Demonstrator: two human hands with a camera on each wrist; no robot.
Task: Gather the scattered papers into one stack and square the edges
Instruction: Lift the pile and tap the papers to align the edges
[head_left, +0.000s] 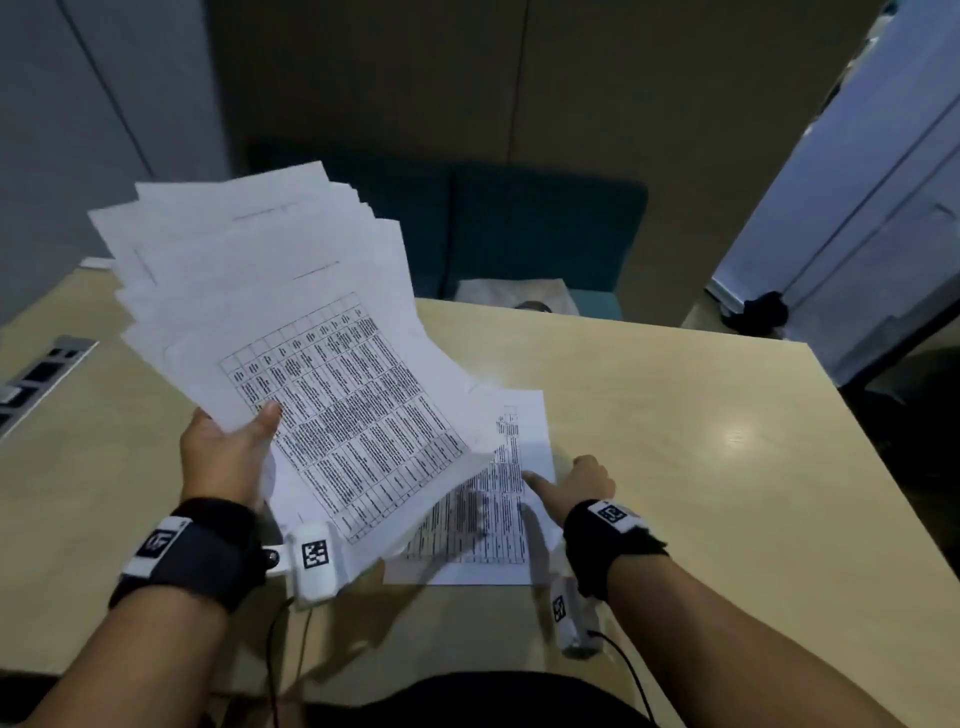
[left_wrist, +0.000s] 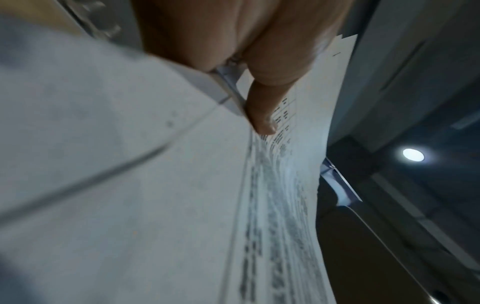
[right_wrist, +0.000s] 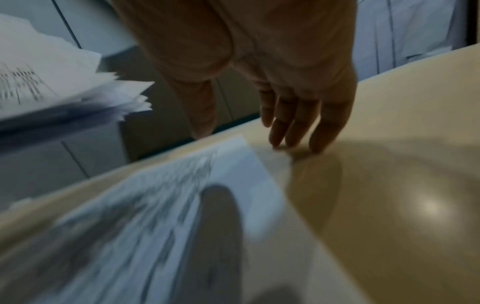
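The left hand (head_left: 228, 452) pinches a fanned sheaf of printed papers (head_left: 291, 312) at its near-left corner, thumb on top, lifted clear of the table (head_left: 701, 467), presumably so the last sheet can be added. To its right, one printed table sheet (head_left: 511, 483) lies flat, partly under the sheaf. The right hand (head_left: 576, 486), fingers extended and holding nothing, touches the tabletop at that sheet's right edge; no containers appear.

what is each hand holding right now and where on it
The left hand grips the fanned bundle of papers at its lower left edge, thumb on top. The right hand holds nothing; its fingers rest at the right edge of the sheet on the table.
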